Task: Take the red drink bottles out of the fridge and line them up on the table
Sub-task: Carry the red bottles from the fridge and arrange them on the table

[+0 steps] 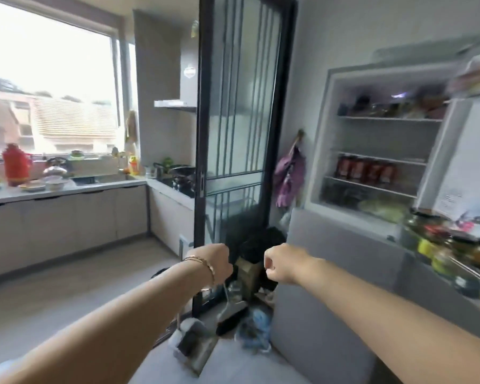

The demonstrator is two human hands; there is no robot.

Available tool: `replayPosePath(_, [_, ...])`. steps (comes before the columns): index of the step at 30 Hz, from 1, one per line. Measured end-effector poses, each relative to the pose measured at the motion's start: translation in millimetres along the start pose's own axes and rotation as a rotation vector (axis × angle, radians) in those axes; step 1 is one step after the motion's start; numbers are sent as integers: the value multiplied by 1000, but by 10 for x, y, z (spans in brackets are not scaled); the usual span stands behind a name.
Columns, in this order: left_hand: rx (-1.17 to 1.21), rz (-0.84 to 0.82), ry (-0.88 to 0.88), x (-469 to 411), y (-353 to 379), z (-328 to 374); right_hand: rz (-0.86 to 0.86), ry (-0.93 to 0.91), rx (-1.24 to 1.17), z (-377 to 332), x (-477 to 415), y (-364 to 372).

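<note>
Head view | left hand (218, 261) out front, wrist bent down, fingers tucked out of sight, grip cannot be told | right hand (278, 266) near it, curled in a loose fist, nothing in it | red drink bottles (365, 170) in a row on a shelf of the open fridge (320, 148), up and right of the right hand, well apart

Fridge (320, 139) stood open; red drink bottles (365, 169) lined a middle shelf inside. Left hand (216, 261) and right hand (277, 264) were curled, empty, lower-left of fridge.
</note>
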State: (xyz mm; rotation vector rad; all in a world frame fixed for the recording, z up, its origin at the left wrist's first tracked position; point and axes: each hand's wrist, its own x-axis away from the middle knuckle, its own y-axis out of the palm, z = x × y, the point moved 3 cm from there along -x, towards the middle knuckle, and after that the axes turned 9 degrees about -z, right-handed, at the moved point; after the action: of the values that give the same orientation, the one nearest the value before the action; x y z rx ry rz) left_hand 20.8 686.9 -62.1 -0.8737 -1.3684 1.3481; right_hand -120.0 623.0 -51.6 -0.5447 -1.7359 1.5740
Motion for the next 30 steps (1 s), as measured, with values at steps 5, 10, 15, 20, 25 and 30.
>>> replayPosePath(5, [-29,97,136,-1037,-501,682,34,206,-15,1170,-381,-419])
replayPosePath(10, [-68,177,285,-2275,-809,1307,122,387,-65,2174,-942,-726])
replayPosePath(15, [-48,204,432,-3429,-1124,1889,191,545,-153,2975,-1468,-1091])
replayPosePath(20, [-54,229,562,-4464,-1471,2571,215,673,-98,3811,-1854,-1403])
replayPosePath(25, [-62,207,635,-5412,-1449,3269,234,732,-107,4686,-2257,-1364])
replayPosePath(30, [-20,264,662,-6245,-1356,3806,257,781,-61,5584,-2777,-1337])
